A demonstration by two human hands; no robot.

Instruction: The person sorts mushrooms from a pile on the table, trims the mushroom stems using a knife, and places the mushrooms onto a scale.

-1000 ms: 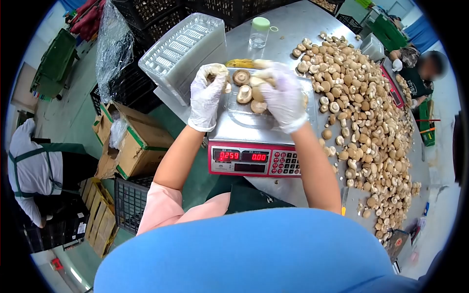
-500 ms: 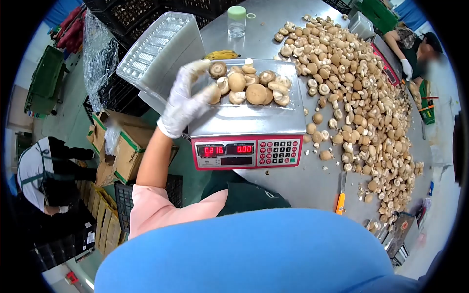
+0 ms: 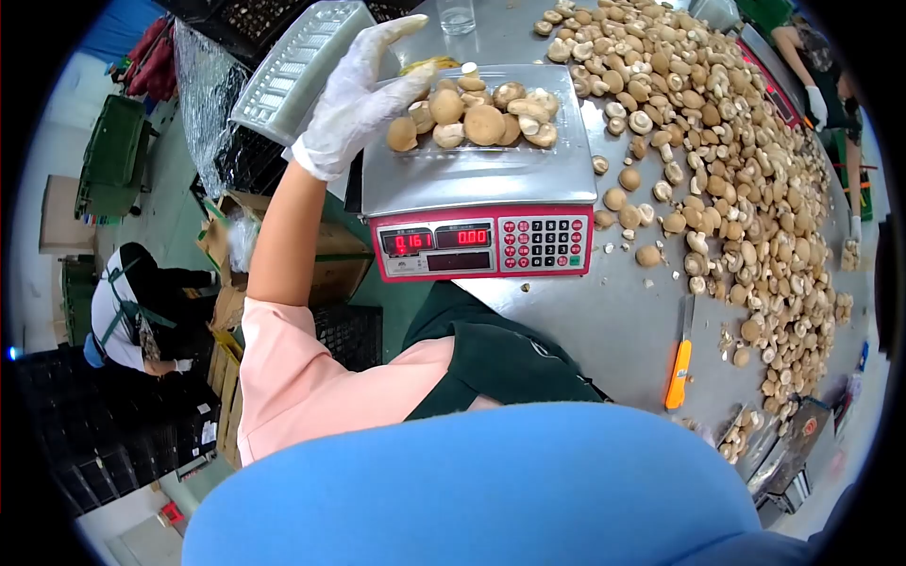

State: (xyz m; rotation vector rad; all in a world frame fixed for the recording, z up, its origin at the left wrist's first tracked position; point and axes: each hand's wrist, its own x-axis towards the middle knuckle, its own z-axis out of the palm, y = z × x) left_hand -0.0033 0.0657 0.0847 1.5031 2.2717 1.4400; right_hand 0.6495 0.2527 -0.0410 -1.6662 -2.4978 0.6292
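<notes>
My left hand point(image 3: 354, 108), in a white glove, reaches over the left side of a red digital scale point(image 3: 387, 259). Its fingers are stretched out and apart, with nothing visible between them. On the scale's metal plate, a clear plastic tray point(image 3: 562, 118) carries a group of brown mushrooms point(image 3: 484, 124), some cap up and some on their sides. The hand is just left of these mushrooms and partly covers the view behind it. The left display seems to read 0.161. My right hand is out of view.
A stack of clear trays point(image 3: 293, 71) stands behind my left hand. Loose mushrooms point(image 3: 717, 160) cover the table's right side. An orange-handled knife point(image 3: 678, 373) lies nearer me. A gloved co-worker's hand point(image 3: 817, 107) shows far right; another person point(image 3: 123, 302) bends at left.
My left hand has opened wider and lifted away from the mushrooms, its fingers now pointing up and right. The display's figure has dropped. The whole view has shifted.
</notes>
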